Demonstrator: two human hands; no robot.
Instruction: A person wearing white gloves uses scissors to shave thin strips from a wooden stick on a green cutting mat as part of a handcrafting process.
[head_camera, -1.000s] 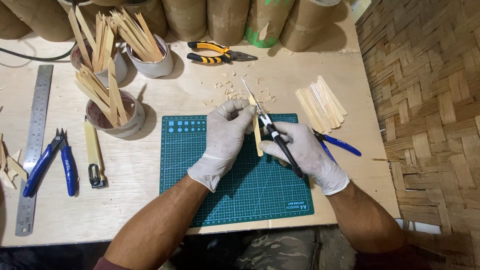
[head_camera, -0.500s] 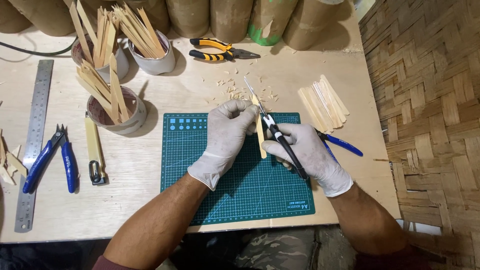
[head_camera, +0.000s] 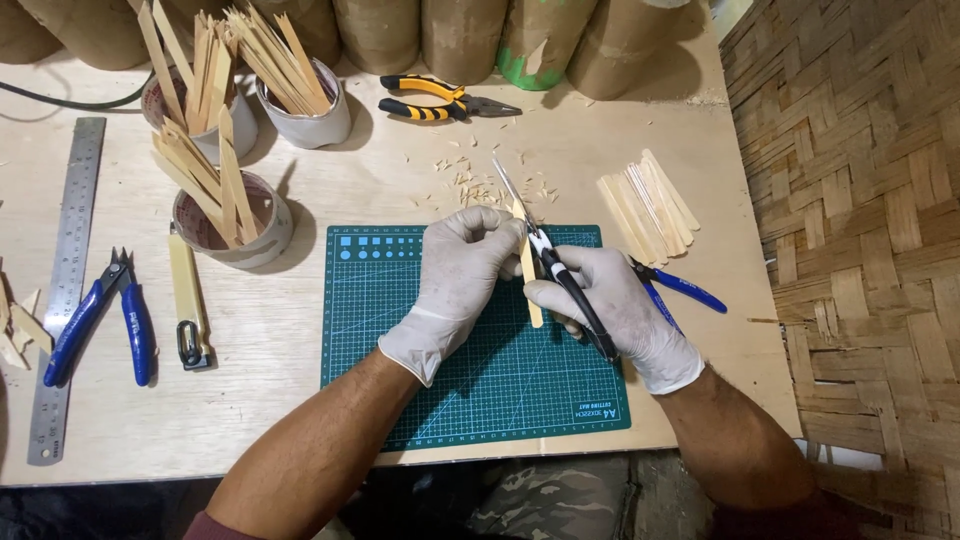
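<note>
A pale wooden table (head_camera: 300, 400) carries a green cutting mat (head_camera: 440, 340), with a steel ruler (head_camera: 65, 280) along its left side and three cups of wooden sticks (head_camera: 215, 180) behind the mat. Over the mat's top edge, the gloved left hand (head_camera: 460, 275) is curled shut around the upper end of a flat wooden stick (head_camera: 530, 285), which stands nearly upright between both hands. The gloved right hand (head_camera: 610, 305) is closed on black-handled pliers (head_camera: 555, 270), whose thin tips reach past the stick's top towards scattered wood chips (head_camera: 480, 180).
</note>
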